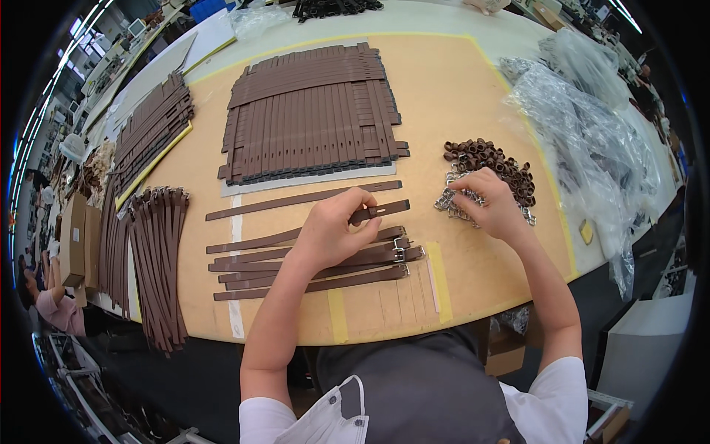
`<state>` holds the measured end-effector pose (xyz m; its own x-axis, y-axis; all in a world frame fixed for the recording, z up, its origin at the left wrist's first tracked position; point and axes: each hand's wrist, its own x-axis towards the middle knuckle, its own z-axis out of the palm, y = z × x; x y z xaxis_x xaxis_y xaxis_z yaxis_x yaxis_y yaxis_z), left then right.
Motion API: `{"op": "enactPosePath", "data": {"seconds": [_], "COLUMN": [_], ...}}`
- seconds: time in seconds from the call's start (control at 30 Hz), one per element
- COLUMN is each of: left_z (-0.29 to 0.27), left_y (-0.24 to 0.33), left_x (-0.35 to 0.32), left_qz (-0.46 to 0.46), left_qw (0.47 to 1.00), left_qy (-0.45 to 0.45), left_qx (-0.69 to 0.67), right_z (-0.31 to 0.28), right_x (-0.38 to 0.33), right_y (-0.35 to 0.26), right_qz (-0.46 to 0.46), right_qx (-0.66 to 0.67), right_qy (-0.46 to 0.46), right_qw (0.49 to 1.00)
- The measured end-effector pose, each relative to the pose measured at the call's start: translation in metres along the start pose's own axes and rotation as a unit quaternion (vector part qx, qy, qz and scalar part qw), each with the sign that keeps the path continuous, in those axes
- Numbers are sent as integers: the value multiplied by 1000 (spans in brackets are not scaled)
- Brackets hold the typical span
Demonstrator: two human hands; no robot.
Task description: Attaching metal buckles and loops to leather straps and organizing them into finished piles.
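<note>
My left hand (336, 228) is closed on a brown leather strap (396, 207), pinching it close to its slotted end. Beneath that wrist lie several more straps (251, 284), some fitted with silver buckles (400, 250) at their right ends. One loose strap (310, 198) rests just beyond the hand. Over on the right, my right hand (492, 207) reaches into a heap of small silver buckles (449, 201). Its thumb and forefinger curl around a buckle there, partly hidden by the fingers. Small brown leather loops (510, 166) are piled against the buckles' far side.
A broad stack of brown straps (296, 122) lies on a grey board at the back. More straps (157, 259) hang over the left table edge. Crumpled clear plastic (580, 140) covers the right side. Cardboard boxes (74, 240) and another person (55, 296) are at the far left.
</note>
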<state>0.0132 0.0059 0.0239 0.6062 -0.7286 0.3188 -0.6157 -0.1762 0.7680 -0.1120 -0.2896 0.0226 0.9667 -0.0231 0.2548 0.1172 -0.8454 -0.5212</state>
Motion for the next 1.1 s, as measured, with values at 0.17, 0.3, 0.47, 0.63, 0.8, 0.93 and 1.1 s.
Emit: {"op": "enactPosePath", "data": {"seconds": [0.17,0.3,0.47,0.63,0.8,0.93,1.1], "left_z": [-2,-3,-4,-6,-11,-12,-15], "left_y": [-2,-2,-4,-4,-8,-10,-12], "left_x": [1,0,2,1,0,1,1], "left_qz": [-10,-2,3,-10,-6,-19,-47], "left_qw": [1000,1000,1000,1000,1000,999,998], "left_qy": [-4,5,2,4,17,24,28], "left_qx": [10,8,11,10,6,9,13], "right_z": [16,16,16,55,41,34,53], "right_x": [7,15,26,35,34,38,47], "right_y": [-13,-16,-14,-19,-39,-34,-47], "right_qz": [-40,33,176,190,227,161,116], "right_qx": [-45,-12,198,268,50,57,66], "right_qy": [-80,-116,-98,-19,-45,-75,-80], "right_qw": [995,993,959,944,972,982,988]}}
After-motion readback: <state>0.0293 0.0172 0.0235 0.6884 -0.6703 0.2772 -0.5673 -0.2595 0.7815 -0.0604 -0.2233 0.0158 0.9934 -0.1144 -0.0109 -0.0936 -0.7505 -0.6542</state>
